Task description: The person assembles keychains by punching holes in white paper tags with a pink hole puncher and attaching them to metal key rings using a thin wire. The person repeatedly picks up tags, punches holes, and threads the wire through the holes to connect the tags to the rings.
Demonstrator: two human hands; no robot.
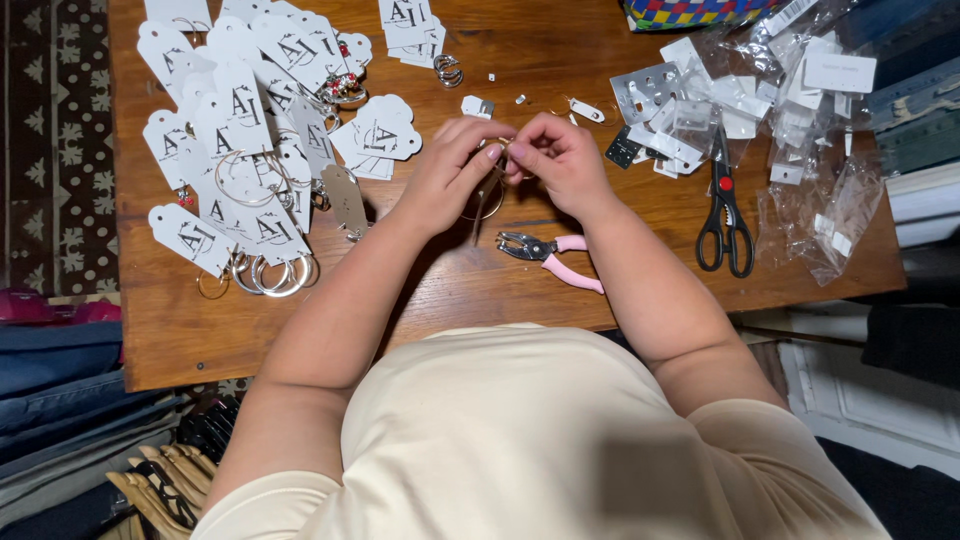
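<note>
cards (240,130) left, pliers (545,255) centre, scissors (725,215) right

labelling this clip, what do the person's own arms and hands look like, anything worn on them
Both arms are bare from the short cream sleeves of a plain T-shirt down to the fingers. The left hand and right hand wear no gloves, and no watch or bracelet shows. The nails look longish with a pale polish; rings cannot be made out.

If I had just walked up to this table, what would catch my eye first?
Probably the two hands meeting at the middle of the wooden table, the left hand and right hand pinching a thin hoop earring between their fingertips. Next, the big heap of white earring cards with hoops on the left. Pink-handled pliers lie just below the hands, and black scissors to the right beside clear plastic bags.
</note>
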